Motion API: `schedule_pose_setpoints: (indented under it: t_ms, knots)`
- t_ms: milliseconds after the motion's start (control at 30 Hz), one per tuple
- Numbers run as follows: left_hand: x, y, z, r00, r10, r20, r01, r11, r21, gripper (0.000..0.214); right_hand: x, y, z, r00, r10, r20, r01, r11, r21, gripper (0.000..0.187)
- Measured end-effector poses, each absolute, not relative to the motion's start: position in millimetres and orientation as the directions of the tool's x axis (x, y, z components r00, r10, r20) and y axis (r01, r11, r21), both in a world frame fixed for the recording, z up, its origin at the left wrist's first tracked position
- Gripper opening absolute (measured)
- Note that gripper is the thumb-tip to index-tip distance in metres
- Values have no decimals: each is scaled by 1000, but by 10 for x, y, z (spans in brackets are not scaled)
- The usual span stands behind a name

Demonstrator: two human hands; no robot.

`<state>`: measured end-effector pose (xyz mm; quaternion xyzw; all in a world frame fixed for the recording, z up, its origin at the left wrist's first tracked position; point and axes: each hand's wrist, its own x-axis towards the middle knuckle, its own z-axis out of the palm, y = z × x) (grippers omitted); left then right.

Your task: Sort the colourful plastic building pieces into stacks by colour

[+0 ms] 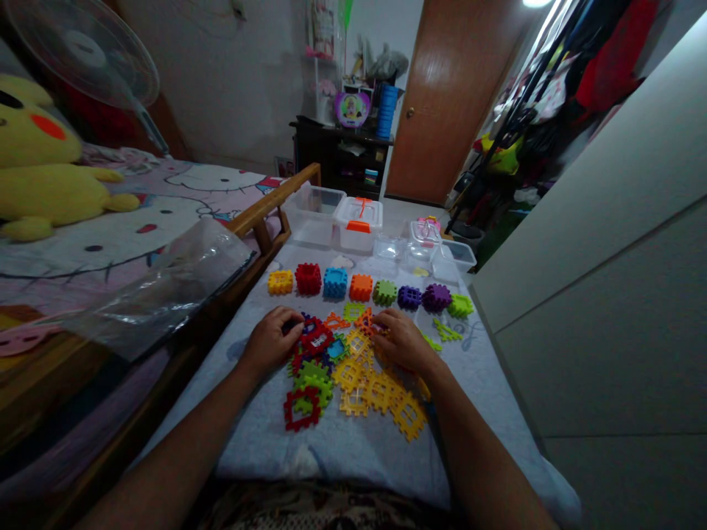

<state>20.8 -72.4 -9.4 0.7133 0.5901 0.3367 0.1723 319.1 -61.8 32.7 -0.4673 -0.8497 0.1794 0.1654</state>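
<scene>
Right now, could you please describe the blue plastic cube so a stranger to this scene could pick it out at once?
On the pale blue cloth, a row of assembled plastic cubes lies beyond the loose pile of pieces. Third from the left, the blue cube sits between a red cube and an orange cube, the only blue one in that row.

Pikachu plush (pixel 44 162), standing fan (pixel 82 55), wooden door (pixel 453 103), clear plastic bins (pixel 312 213)
</scene>
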Motion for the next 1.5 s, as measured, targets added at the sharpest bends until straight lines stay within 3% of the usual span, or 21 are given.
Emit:
schedule_pose_setpoints:
  t_ms: [67,200,300,533,667,1033,1500]
  knots:
    - [207,-723,-97,76,958,276,727,-243,643,21,3196,-604,314,-462,877,135,759,469,-451,19]
    - [208,-724,-95,84,957,279,724,-251,642,21,3177,-587,269,-374,922,97,867,385,-317,22]
    - [213,-725,-91,84,956,281,725,-252,641,20,3160,-580,232,-361,930,65,881,363,-305,26]
    - [221,-726,-82,80,956,282,721,-251,646,18,3213,-522,99,-315,941,128,791,334,-512,41]
    - [217,-725,-87,78,958,276,720,-246,649,18,3179,-537,105,-314,931,187,678,358,-642,32]
    - [211,-720,-76,82,959,272,723,-245,646,19,3117,-645,281,-260,922,288,541,386,-747,5]
    - [216,-727,-73,80,959,273,718,-245,651,18,3108,-735,299,-202,920,337,540,391,-745,5]
